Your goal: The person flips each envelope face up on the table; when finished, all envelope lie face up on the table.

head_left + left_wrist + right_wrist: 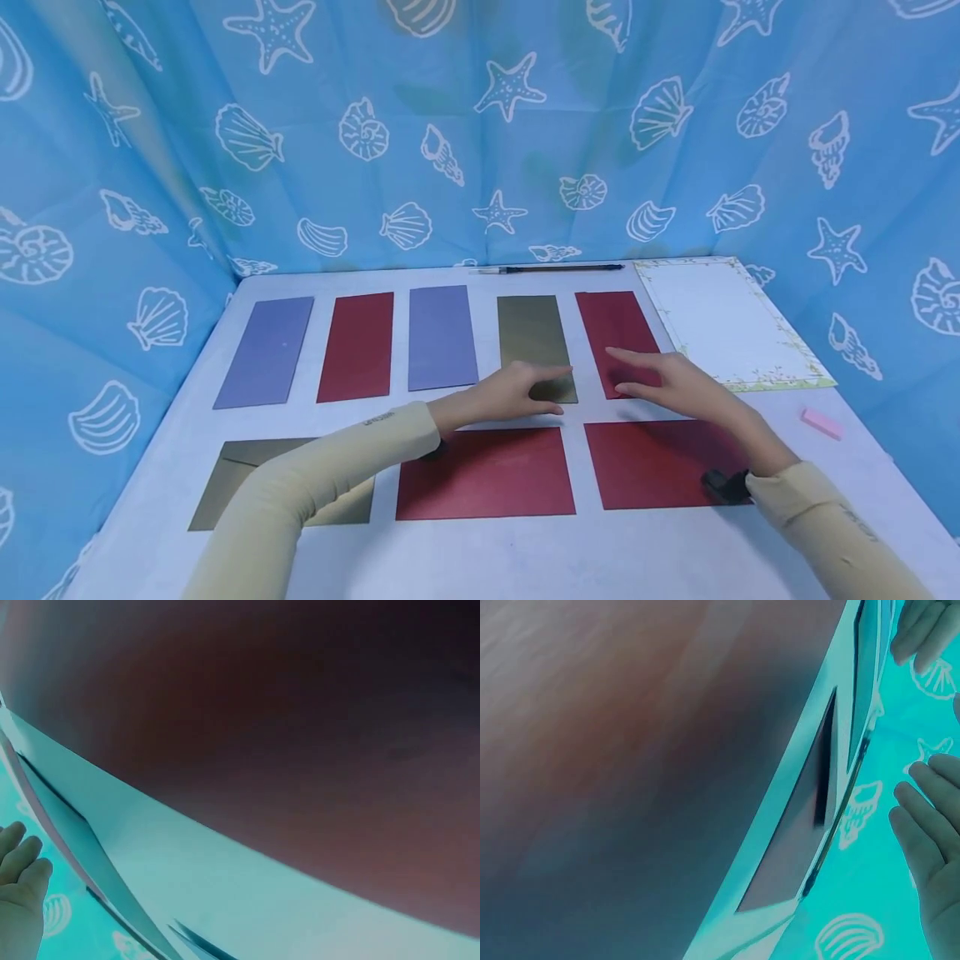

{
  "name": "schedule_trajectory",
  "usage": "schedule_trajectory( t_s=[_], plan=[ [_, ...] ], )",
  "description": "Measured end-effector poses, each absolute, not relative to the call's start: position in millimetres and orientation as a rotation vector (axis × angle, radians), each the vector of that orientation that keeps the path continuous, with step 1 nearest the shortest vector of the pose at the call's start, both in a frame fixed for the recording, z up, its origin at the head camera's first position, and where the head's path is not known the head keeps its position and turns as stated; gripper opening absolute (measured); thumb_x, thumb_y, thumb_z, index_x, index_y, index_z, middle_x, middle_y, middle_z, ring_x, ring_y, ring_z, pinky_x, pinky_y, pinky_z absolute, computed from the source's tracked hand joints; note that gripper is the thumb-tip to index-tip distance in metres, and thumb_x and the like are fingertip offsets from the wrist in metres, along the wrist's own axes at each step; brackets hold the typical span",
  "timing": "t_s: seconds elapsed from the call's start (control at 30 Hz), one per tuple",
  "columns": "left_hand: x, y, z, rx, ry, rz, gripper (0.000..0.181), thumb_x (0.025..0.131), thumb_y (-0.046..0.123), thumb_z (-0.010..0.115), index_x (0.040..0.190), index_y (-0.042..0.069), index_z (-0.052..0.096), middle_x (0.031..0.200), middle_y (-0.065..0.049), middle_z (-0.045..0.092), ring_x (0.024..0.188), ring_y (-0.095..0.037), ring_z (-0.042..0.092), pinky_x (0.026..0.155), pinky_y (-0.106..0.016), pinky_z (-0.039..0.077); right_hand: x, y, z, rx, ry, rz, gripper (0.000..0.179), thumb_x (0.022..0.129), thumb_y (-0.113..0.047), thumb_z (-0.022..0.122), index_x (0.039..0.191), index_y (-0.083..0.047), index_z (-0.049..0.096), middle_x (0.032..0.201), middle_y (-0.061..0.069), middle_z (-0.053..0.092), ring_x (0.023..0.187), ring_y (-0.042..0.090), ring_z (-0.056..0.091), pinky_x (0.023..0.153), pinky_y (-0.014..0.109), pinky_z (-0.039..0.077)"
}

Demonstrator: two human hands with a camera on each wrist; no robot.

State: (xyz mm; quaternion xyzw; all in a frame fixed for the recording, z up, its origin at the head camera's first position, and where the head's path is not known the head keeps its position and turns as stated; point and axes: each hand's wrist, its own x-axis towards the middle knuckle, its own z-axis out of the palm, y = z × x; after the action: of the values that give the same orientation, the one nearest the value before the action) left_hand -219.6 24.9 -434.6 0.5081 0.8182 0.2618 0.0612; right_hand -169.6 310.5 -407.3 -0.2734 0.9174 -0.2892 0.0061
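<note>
My left hand [504, 395] hovers over the lower end of a gold rectangular card [531, 329], thumb and fingers apart with nothing between them. To its right, my right hand [684, 385] reaches across the lower part of an upright red card [617, 321], its fingers extended and also holding nothing. Beneath the left wrist lies a wide red card [487, 479]; another wide red card [637, 467] is under the right wrist. In the right wrist view, the right hand [934, 847] shows straight fingers, with the left hand's fingers [922, 634] at the top corner.
Two purple cards, one [266, 350] far left, flank a red card [356, 346] in the back row. The left sleeve partly covers a gold piece [217, 492]. Behind lies a brush [562, 268]. A floral-bordered sheet [720, 317] and a pink eraser-like block [821, 423] are at right.
</note>
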Motion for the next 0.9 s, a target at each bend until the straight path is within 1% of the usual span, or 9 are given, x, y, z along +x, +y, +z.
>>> schedule_trajectory(
  t_s=[0.2, 0.3, 0.37, 0.43, 0.53, 0.63, 0.7, 0.77, 0.9],
  plan=[
    [-222.5, 4.7, -437.6, 1.509, 2.499, 0.814, 0.064, 0.087, 0.026, 0.074, 0.143, 0.008, 0.047, 0.118, -0.007, 0.067, 0.088, -0.015, 0.061, 0.076, -0.023, 0.047, -176.3, 294.0, -405.1, -0.947, 2.850, -0.895, 0.059, 0.086, -0.011, 0.073, 0.140, -0.003, 0.050, 0.128, 0.018, 0.060, 0.100, 0.027, 0.063, 0.079, 0.044, 0.053],
    [-222.2, -6.8, -439.0, 1.454, 2.526, 0.795, 0.065, 0.087, 0.026, 0.074, 0.143, 0.007, 0.047, 0.118, -0.007, 0.066, 0.090, -0.015, 0.062, 0.077, -0.023, 0.047, -180.1, 286.3, -405.4, -0.996, 2.831, -0.889, 0.057, 0.086, -0.010, 0.073, 0.138, -0.001, 0.051, 0.128, 0.019, 0.060, 0.095, 0.025, 0.063, 0.076, 0.042, 0.053],
    [-221.4, -13.9, -439.5, 1.405, 2.561, 0.771, 0.065, 0.087, 0.027, 0.073, 0.142, 0.005, 0.047, 0.125, -0.008, 0.064, 0.101, -0.015, 0.063, 0.081, -0.023, 0.048, -182.3, 281.4, -405.7, -1.004, 2.817, -0.870, 0.057, 0.087, -0.012, 0.073, 0.138, -0.001, 0.051, 0.115, 0.015, 0.067, 0.078, 0.019, 0.060, 0.071, 0.036, 0.050],
    [-220.4, -20.3, -439.1, 1.340, 2.587, 0.770, 0.065, 0.087, 0.028, 0.074, 0.142, 0.004, 0.048, 0.128, -0.009, 0.062, 0.110, -0.016, 0.061, 0.087, -0.025, 0.048, -184.3, 276.4, -405.4, -0.994, 2.800, -0.841, 0.057, 0.087, -0.013, 0.073, 0.138, 0.000, 0.051, 0.091, 0.008, 0.068, 0.062, 0.012, 0.049, 0.066, 0.030, 0.047],
    [-219.2, -27.6, -438.2, 1.241, 2.628, 0.777, 0.065, 0.086, 0.027, 0.075, 0.141, 0.003, 0.048, 0.125, -0.009, 0.063, 0.113, -0.018, 0.060, 0.090, -0.027, 0.049, -187.2, 268.3, -404.3, -0.968, 2.773, -0.788, 0.059, 0.087, -0.015, 0.073, 0.139, 0.001, 0.050, 0.069, -0.004, 0.054, 0.053, 0.009, 0.029, 0.062, 0.026, 0.042],
    [-218.4, -31.5, -438.3, 1.167, 2.672, 0.767, 0.065, 0.085, 0.029, 0.076, 0.139, 0.004, 0.050, 0.119, -0.007, 0.065, 0.110, -0.018, 0.061, 0.091, -0.029, 0.049, -190.2, 259.5, -403.9, -0.973, 2.748, -0.735, 0.059, 0.087, -0.017, 0.072, 0.138, 0.002, 0.050, 0.074, -0.004, 0.059, 0.056, 0.007, 0.034, 0.062, 0.026, 0.043],
    [-218.3, -32.1, -438.9, 1.128, 2.699, 0.753, 0.066, 0.084, 0.030, 0.077, 0.139, 0.004, 0.051, 0.119, -0.007, 0.066, 0.111, -0.019, 0.061, 0.091, -0.030, 0.049, -192.6, 254.1, -403.9, -0.991, 2.732, -0.700, 0.057, 0.088, -0.019, 0.072, 0.137, 0.003, 0.051, 0.086, 0.000, 0.066, 0.058, 0.009, 0.043, 0.064, 0.027, 0.046],
    [-217.5, -31.4, -439.4, 1.084, 2.728, 0.725, 0.068, 0.083, 0.032, 0.078, 0.139, 0.004, 0.050, 0.124, -0.009, 0.064, 0.113, -0.020, 0.061, 0.092, -0.031, 0.049, -195.0, 249.5, -404.4, -1.021, 2.720, -0.662, 0.056, 0.088, -0.020, 0.072, 0.135, 0.003, 0.052, 0.094, 0.005, 0.069, 0.067, 0.012, 0.056, 0.067, 0.029, 0.050],
    [-216.3, -28.3, -440.0, 0.971, 2.766, 0.651, 0.075, 0.082, 0.035, 0.078, 0.142, 0.003, 0.046, 0.135, -0.013, 0.056, 0.122, -0.025, 0.055, 0.096, -0.036, 0.046, -199.5, 242.8, -404.9, -1.012, 2.700, -0.616, 0.057, 0.088, -0.023, 0.072, 0.135, 0.003, 0.053, 0.097, 0.010, 0.070, 0.074, 0.014, 0.062, 0.068, 0.028, 0.050]
  ],
)
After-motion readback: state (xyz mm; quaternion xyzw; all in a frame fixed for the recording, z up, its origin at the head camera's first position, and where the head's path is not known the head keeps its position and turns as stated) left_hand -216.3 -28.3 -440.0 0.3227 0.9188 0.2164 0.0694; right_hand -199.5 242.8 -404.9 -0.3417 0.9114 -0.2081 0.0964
